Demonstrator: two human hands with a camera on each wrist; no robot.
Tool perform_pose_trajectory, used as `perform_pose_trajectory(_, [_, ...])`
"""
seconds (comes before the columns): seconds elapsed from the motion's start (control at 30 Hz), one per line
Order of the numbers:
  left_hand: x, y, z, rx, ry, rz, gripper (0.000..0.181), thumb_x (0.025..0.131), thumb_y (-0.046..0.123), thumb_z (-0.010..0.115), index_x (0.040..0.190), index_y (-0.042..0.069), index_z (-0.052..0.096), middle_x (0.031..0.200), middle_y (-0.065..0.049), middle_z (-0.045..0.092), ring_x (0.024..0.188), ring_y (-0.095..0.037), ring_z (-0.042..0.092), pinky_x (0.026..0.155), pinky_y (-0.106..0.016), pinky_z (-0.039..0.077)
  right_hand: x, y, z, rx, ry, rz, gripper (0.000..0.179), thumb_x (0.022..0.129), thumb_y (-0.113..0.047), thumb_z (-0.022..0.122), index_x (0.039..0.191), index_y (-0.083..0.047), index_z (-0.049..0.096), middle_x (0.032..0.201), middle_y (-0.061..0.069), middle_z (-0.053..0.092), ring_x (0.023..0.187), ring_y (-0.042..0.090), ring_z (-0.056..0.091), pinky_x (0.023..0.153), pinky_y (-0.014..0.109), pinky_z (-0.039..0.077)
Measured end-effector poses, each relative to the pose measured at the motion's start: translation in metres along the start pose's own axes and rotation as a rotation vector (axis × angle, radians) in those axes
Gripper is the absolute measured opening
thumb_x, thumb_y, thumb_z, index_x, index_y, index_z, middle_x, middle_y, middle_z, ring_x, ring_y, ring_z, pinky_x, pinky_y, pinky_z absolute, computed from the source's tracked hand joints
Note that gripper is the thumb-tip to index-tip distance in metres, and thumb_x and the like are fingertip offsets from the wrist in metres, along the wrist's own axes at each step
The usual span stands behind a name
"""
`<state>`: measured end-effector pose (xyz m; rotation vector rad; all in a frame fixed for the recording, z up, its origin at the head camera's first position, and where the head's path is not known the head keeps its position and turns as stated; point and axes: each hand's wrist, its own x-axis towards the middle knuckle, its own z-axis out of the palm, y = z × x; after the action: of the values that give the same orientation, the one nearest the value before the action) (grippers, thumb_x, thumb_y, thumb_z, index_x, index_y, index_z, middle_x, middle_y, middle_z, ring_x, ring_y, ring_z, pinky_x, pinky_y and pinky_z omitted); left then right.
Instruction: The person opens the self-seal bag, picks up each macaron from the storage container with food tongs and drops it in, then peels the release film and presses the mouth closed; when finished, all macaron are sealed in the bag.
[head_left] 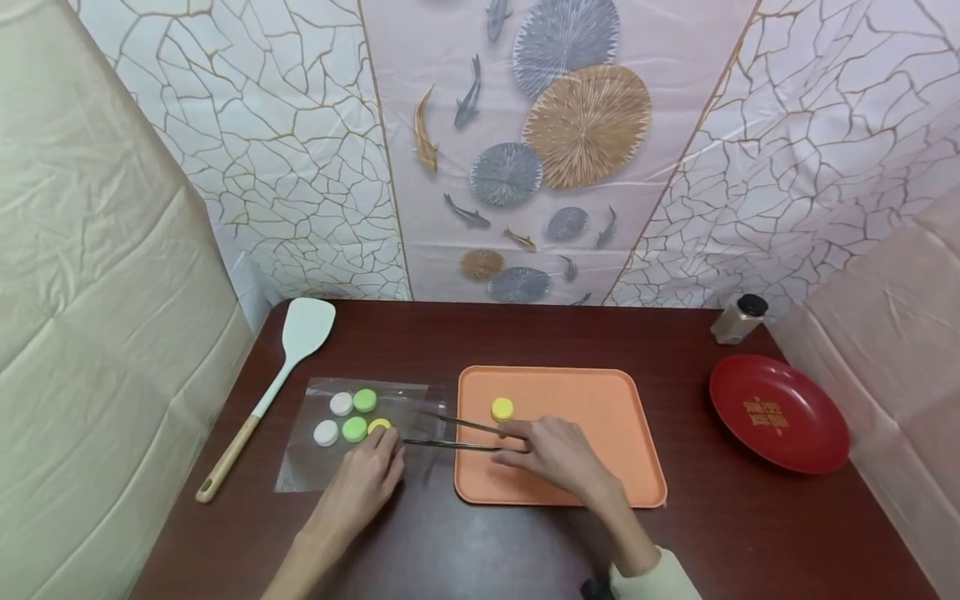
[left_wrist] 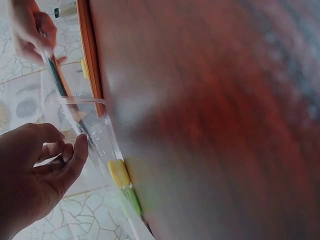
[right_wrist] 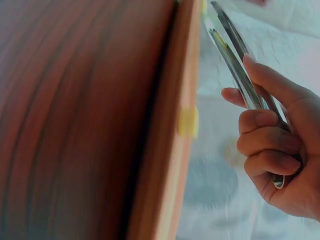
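In the head view, the right hand [head_left: 558,454] is over the tray [head_left: 615,442], gripping the tongs [head_left: 450,445], whose arms stand apart and point left toward the bag [head_left: 307,471]. Behind the hand, on the tray, sits a yellow macaron [head_left: 502,408]. The clear bag lies flat on the table [head_left: 480,546], left of the tray, with five more showing: two white macarons [head_left: 341,404], two green macarons [head_left: 355,429] and a second yellow macaron [head_left: 379,425] nearest the tray. The left hand [head_left: 363,471] is at the bag's near right part — its fingers curled, just beside that second yellow macaron and partly in front of it. Left of the bag is the spatula [head_left: 274,389], its wooden handle toward the viewer. At the right stand the red plate [head_left: 780,446] and, behind it, a jar [head_left: 738,325] with a black lid.

In the left wrist view, the tongs slant down to the bag's mouth, near the left fingertips. The fingers are bent, but I cannot tell whether they pinch the film. A yellow and a green macaron show edge-on in the bag.

In the right wrist view, the right fingers wrap the tongs — thumb along one arm — and the tips are spread. The tray's yellow macaron is blurred.
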<state>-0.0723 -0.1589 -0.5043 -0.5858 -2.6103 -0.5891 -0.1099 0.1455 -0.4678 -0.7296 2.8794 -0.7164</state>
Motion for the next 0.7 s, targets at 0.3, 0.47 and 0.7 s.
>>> perform_pose_trajectory(0.3, [-0.003,-0.008,0.009,-0.025,0.071,0.063,0.023,0.090,-0.006,0.076,0.090,0.005,0.056,0.079,-0.003,0.049,0.059,-0.011,0.046,0.048,-0.028,0.045,-0.052,0.052,-0.039,-0.061,0.071,0.243,0.038,0.093,-0.042,0.086,0.123,-0.019,0.082,0.073,-0.010,0.067,0.068,0.008,0.054,0.061,0.037,0.047])
perform_pose_trajectory(0.47, [-0.009,-0.026,0.030,-0.044,0.143,0.110,0.016,0.108,0.010,0.057,0.093,0.007,0.054,0.080,-0.003,0.048,0.058,-0.012,0.045,0.044,-0.036,0.042,-0.067,0.066,-0.047,-0.066,0.035,0.327,0.041,0.093,-0.045,0.086,0.124,-0.019,0.081,0.086,-0.004,0.077,0.076,0.014,0.064,0.063,0.045,0.051])
perform_pose_trajectory(0.7, [-0.009,-0.027,0.033,-0.055,0.080,0.074,0.015,0.101,0.006,0.067,0.092,0.008,0.056,0.080,-0.003,0.050,0.060,-0.012,0.049,0.047,-0.033,0.046,-0.070,0.069,-0.043,-0.081,-0.001,0.340,0.036,0.092,-0.046,0.087,0.119,-0.023,0.082,0.087,-0.007,0.074,0.078,0.015,0.062,0.067,0.047,0.050])
